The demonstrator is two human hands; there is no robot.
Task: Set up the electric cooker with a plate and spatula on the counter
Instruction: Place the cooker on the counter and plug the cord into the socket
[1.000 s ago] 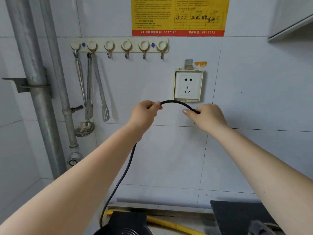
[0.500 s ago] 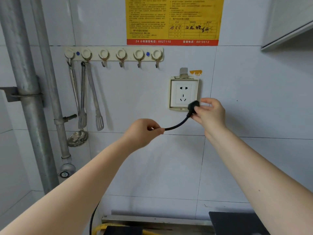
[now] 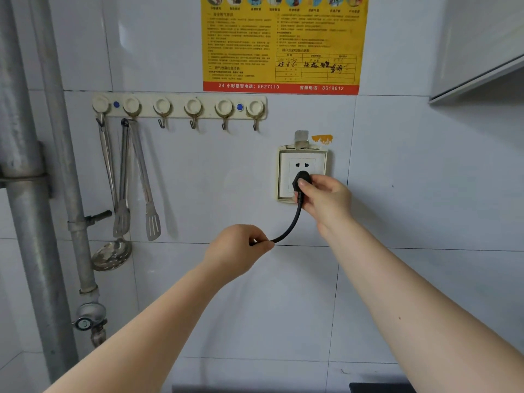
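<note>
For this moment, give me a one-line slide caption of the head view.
Right hand presses black plug at wall socket; left hand holds cord.

Right hand (image 3: 326, 199) pinching black plug (image 3: 301, 180), pressed against lower holes of wall socket (image 3: 302, 174). Below and left of it, left hand (image 3: 238, 251) gripping black cord (image 3: 292, 222), which curves up to the plug. Farther left of both hands, tongs (image 3: 147, 194) and ladle (image 3: 110, 253) hanging from hook rail (image 3: 178, 106).
</note>
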